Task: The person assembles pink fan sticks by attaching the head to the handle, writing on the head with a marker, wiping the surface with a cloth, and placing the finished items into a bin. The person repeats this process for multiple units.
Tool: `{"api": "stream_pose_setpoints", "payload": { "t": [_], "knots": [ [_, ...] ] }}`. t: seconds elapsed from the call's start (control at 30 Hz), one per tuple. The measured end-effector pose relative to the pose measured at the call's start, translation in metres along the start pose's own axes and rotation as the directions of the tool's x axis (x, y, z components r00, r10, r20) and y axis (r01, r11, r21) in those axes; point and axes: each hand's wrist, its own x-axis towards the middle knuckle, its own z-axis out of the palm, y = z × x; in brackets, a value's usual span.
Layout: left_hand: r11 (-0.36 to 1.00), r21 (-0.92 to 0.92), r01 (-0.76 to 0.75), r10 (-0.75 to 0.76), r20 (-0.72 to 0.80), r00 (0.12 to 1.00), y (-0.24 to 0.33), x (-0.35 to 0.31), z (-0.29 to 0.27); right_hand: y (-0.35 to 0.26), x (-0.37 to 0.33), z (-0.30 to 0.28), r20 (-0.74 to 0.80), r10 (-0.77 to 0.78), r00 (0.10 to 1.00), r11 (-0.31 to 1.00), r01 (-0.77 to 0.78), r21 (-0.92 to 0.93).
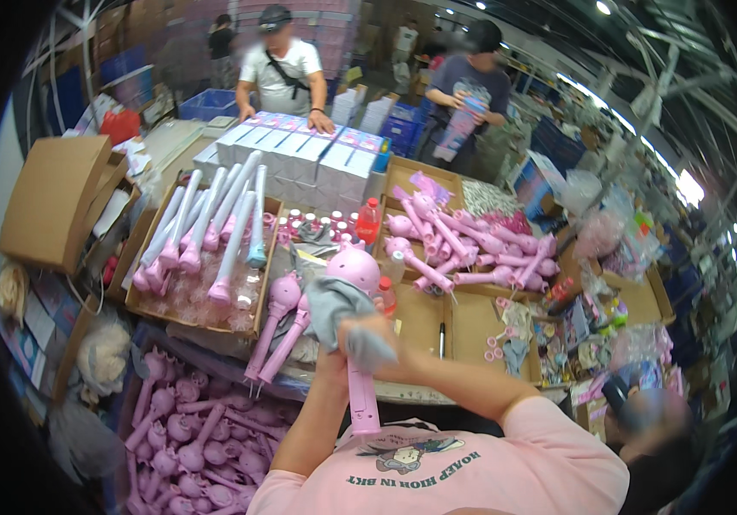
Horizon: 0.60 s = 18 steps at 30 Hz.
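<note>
Before my chest I hold a pink toy wand [364, 402] upright, its round head up and its handle pointing down toward my shirt. My left hand [332, 359] is closed round the wand below the head. A grey cloth [334, 311] lies against the wand just under the head. My right hand [368, 330], smeared by motion, is closed on the cloth, whose loose end hangs beside it; its fingers are partly hidden. Two more pink wands [280, 302] lie on the table edge, just left of my hands.
A blue bin [119, 442] full of pink wands stands at lower left. Cardboard trays hold white-and-pink sticks [235, 249] and more pink wands [471, 245]. Red-capped bottles [369, 219], a black marker [442, 340] and stacked boxes [300, 163] lie beyond. Two people work across the table.
</note>
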Motion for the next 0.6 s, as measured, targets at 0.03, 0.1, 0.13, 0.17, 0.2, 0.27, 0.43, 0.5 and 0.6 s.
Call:
{"api": "stream_pose_setpoints", "payload": {
  "t": [0.03, 0.1, 0.13, 0.17, 0.2, 0.27, 0.43, 0.5, 0.6],
  "knots": [
    [0.992, -0.125, 0.023, -0.016, 0.052, 0.999, 0.002, -0.003, 0.003, -0.009, -0.001, 0.006, 0.003, 0.041, 0.999, 0.998, -0.041, 0.046],
    [0.950, -0.309, -0.043, 0.075, 0.091, 0.993, 0.008, -0.013, 0.012, -0.024, -0.001, 0.024, 0.328, -0.169, 0.929, 0.985, 0.167, 0.036],
    [0.978, -0.206, -0.036, 0.046, 0.043, 0.998, 0.012, -0.017, 0.016, -0.027, 0.003, 0.028, 0.297, -0.128, 0.946, 0.991, 0.112, 0.073],
    [0.991, -0.085, -0.105, 0.100, -0.065, 0.993, 0.012, -0.024, 0.019, -0.026, 0.012, 0.027, 0.368, -0.190, 0.910, 0.978, 0.142, 0.155],
    [0.986, -0.085, -0.140, 0.134, -0.076, 0.988, 0.009, -0.029, 0.021, -0.023, 0.020, 0.027, 0.259, -0.064, 0.964, 0.996, 0.044, 0.082],
    [0.975, 0.040, -0.220, 0.223, -0.132, 0.966, 0.009, -0.035, 0.019, -0.013, 0.041, 0.020, 0.090, 0.071, 0.993, 0.990, -0.060, -0.128],
    [0.958, -0.110, -0.267, 0.240, -0.209, 0.948, 0.040, -0.041, -0.013, -0.018, 0.038, 0.054, 0.511, -0.136, 0.849, 0.986, 0.068, 0.150],
    [0.966, -0.118, -0.228, 0.212, -0.135, 0.968, 0.038, -0.046, -0.021, -0.014, 0.046, 0.056, 0.446, -0.074, 0.892, 0.993, 0.024, 0.117],
    [0.954, 0.037, -0.296, 0.298, -0.121, 0.947, 0.031, -0.047, -0.029, -0.006, 0.063, 0.052, 0.216, 0.059, 0.975, 0.992, -0.033, -0.122]
  ]
}}
